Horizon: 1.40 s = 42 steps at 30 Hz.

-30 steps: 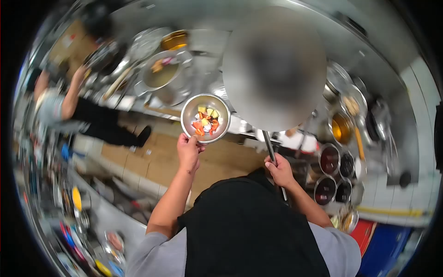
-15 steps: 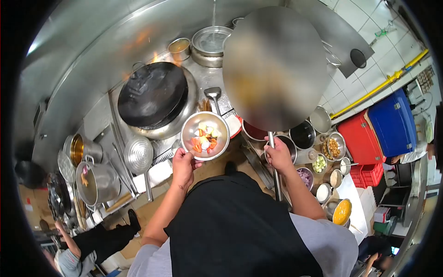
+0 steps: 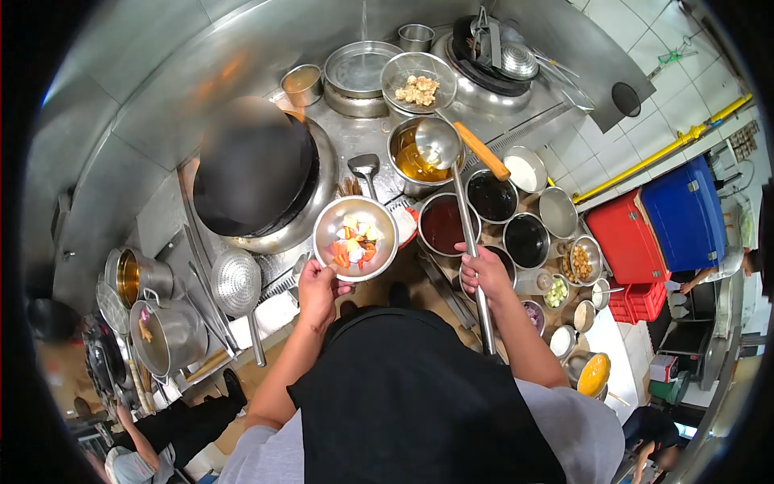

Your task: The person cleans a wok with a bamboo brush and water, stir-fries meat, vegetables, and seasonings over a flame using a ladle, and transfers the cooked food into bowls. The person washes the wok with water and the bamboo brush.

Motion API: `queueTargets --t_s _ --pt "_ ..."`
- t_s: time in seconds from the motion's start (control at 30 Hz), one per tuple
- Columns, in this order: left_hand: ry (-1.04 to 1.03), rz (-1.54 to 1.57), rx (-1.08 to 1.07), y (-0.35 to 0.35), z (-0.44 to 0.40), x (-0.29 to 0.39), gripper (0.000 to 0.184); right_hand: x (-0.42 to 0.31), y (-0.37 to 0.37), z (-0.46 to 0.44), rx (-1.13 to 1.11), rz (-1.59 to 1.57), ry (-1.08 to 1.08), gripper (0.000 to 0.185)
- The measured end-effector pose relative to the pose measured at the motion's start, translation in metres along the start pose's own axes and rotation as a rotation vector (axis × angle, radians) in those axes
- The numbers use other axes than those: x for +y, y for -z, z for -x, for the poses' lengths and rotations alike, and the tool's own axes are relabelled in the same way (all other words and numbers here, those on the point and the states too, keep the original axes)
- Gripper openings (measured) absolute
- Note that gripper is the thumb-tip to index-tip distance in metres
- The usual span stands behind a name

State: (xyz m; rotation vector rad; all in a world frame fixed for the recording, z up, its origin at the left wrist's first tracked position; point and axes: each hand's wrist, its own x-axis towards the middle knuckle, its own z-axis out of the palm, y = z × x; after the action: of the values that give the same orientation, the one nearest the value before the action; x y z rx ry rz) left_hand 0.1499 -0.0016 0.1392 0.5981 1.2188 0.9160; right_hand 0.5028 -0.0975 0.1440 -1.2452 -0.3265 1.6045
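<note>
My left hand (image 3: 317, 290) grips the near rim of a steel bowl (image 3: 324, 234), which holds cut orange-red and pale pieces. My right hand (image 3: 486, 273) is wrapped around the long handle of a ladle (image 3: 439, 143). The ladle's head is over a pot of golden oil (image 3: 418, 188); whether it touches the oil I cannot tell. Behind that pot, a wire strainer (image 3: 395, 77) with a wooden handle holds light brown pieces. A black wok (image 3: 308, 165) sits on the burner to the left, partly blurred.
A spatula (image 3: 365, 168) lies between wok and oil pot. A perforated skimmer (image 3: 235, 282) and a stockpot (image 3: 173, 335) stand left. Right are pots of dark sauce (image 3: 492, 196), several ingredient bowls and a red cooler (image 3: 629, 234). Another person (image 3: 153, 452) is at lower left.
The blurred patch that covered the ladle's head and oil pot is now over the wok, so the ladle's head, strainer and oil show. Both hands keep their holds, nearly in place.
</note>
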Motion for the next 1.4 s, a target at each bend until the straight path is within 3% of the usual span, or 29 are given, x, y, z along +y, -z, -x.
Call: queueTargets --t_s 0.17,0.37,0.43,0.5,0.57,0.67,0.7,0.77,0.93,0.97,1.03,1.1,1.23,1.3,1.37,1.4 --pt "0.0 -0.02 0.052 0.042 0.005 0.006 0.009 -0.023 -0.017 0.027 -0.134 -0.094 -0.052 0.04" --pt "-0.048 0.03 0.09 0.105 0.017 0.013 0.012 -0.053 -0.093 0.035 -0.427 -0.186 -0.345 0.042" --pt "-0.04 0.046 0.106 0.119 0.021 0.015 0.013 -0.039 -0.118 -0.016 -0.668 -0.442 -0.47 0.041" --pt "-0.045 0.073 0.12 0.136 0.021 0.016 0.013 -0.014 -0.156 -0.074 -0.717 -0.726 -0.528 0.039" --pt "-0.023 0.137 0.123 0.145 0.023 0.029 0.013 0.011 -0.199 -0.123 -0.709 -0.621 -0.401 0.037" --pt "-0.082 0.158 0.172 0.172 0.017 0.064 0.013 0.015 -0.267 -0.105 -0.173 0.102 -0.112 0.038" --pt "-0.124 0.148 0.198 0.182 0.013 0.08 0.014 0.018 -0.268 -0.098 -0.175 0.1 -0.114 0.038" --pt "-0.195 0.043 0.281 0.2 -0.004 0.118 0.015 0.02 -0.249 -0.081 -0.187 0.407 -0.035 0.039" --pt "-0.664 -0.77 0.472 0.24 -0.122 0.187 0.026 0.046 -0.226 -0.06 -0.251 0.584 -0.081 0.038" --pt "-0.607 -0.85 0.459 0.226 -0.131 0.206 0.027 0.062 -0.225 -0.063 -0.216 0.592 -0.103 0.04" --pt "-0.82 -1.235 0.463 0.228 -0.191 0.202 0.018 0.068 -0.245 -0.048 -0.225 0.554 -0.096 0.039" --pt "-0.752 -1.449 0.37 0.224 -0.233 0.192 0.014 0.08 -0.251 -0.041 -0.213 0.494 -0.094 0.035" --pt "-0.828 -1.447 0.446 0.217 -0.251 0.194 0.017 0.085 -0.263 -0.025 -0.155 0.564 -0.046 0.045" --pt "-0.989 -1.391 0.482 0.215 -0.237 0.203 0.016 0.088 -0.262 -0.02 -0.187 0.708 0.196 0.046" --pt "-0.987 -1.385 0.253 0.203 -0.192 0.227 0.011 0.086 -0.261 -0.025 -0.208 0.723 0.248 0.046" --pt "-1.031 -1.346 0.278 0.207 -0.188 0.231 0.009 0.083 -0.264 -0.028 -0.196 0.739 0.183 0.044"
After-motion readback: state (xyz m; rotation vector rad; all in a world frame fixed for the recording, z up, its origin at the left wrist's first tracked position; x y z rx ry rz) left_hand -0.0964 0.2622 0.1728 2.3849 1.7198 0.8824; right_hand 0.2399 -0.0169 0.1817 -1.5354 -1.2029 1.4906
